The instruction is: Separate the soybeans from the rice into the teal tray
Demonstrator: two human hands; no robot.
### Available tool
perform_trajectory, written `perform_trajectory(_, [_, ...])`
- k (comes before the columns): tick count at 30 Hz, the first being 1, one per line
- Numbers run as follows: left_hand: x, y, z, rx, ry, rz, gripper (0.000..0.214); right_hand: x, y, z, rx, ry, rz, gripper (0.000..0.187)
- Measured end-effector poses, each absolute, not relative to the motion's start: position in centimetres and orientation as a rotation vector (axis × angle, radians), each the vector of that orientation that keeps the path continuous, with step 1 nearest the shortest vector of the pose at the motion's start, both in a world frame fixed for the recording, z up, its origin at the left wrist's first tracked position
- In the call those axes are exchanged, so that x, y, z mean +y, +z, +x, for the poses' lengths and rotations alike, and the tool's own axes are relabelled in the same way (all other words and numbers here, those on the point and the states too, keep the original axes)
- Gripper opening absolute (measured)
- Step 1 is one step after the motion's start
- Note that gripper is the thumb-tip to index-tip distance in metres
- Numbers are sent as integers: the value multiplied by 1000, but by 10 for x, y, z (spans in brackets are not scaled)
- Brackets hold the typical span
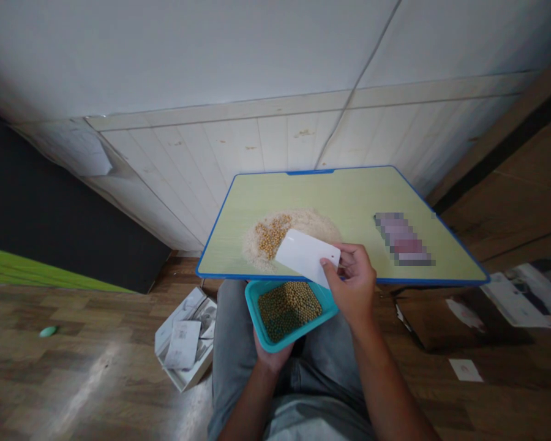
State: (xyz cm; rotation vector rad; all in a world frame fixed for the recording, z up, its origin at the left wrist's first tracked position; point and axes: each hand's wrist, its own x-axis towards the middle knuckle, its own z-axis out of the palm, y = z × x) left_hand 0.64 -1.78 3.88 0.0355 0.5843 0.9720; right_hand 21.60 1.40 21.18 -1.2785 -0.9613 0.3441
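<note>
My right hand (354, 278) grips a flat white plastic scraper (305, 254) by its right end, thumb on top. The scraper's far edge rests by a patch of golden soybean-like beads (272, 236), which lie among pale rice-like grains (310, 220) on the table. Below the table's front edge, my left hand (273, 355) supports a teal plastic basin (259, 334) from underneath, over my lap. Many round golden-brown beads (291, 306) fill the basin's bottom. Most of the left hand's fingers are hidden under the basin.
The small folding table (353, 190) has a light green top and a blue rim. A blurred-out flat object (404, 239) lies on its right side. An open white box (183, 343) with papers stands on the floor at left. A brown box (441, 318) sits at right.
</note>
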Motion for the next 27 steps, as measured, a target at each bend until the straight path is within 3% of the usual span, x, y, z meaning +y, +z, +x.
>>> perform_trajectory(27, [-20,37,1,674,949,39,45,50,205,234,-854,154,-1392,26])
